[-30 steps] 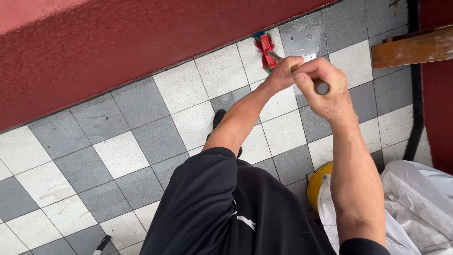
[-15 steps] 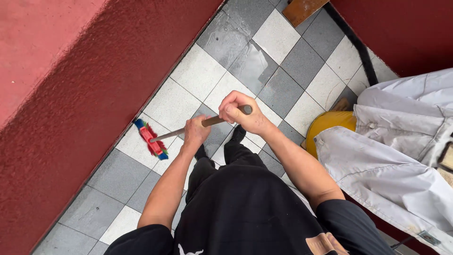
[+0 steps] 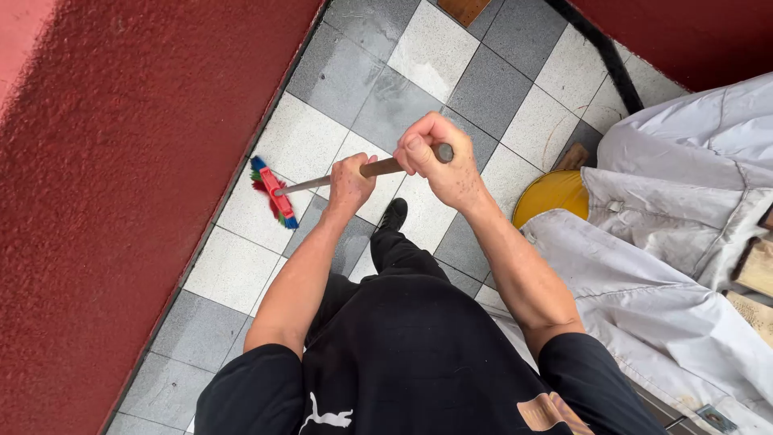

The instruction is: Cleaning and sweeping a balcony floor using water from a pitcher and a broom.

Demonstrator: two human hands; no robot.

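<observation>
Both hands closed on a long wooden broom handle [image 3: 378,167], sweeping checkered tile beside a dark red wall.

Nearest, the right hand [image 3: 439,161] is clenched over the handle's top end; just beyond it the left hand [image 3: 350,181] is wrapped around the shaft lower down. The red plastic broom head with red, green and blue bristles [image 3: 274,192] rests on a white tile of the grey-and-white tiled floor [image 3: 233,270], near the floor's edge along the rough red wall [image 3: 121,161]. Likely risks: the head could knock that wall, and wet-looking sheen on the far tiles could make the black shoe [image 3: 393,214] slip. The yellow round bucket [image 3: 555,197] under the white cloth [image 3: 684,242] sits close to the right elbow and could be bumped.
</observation>
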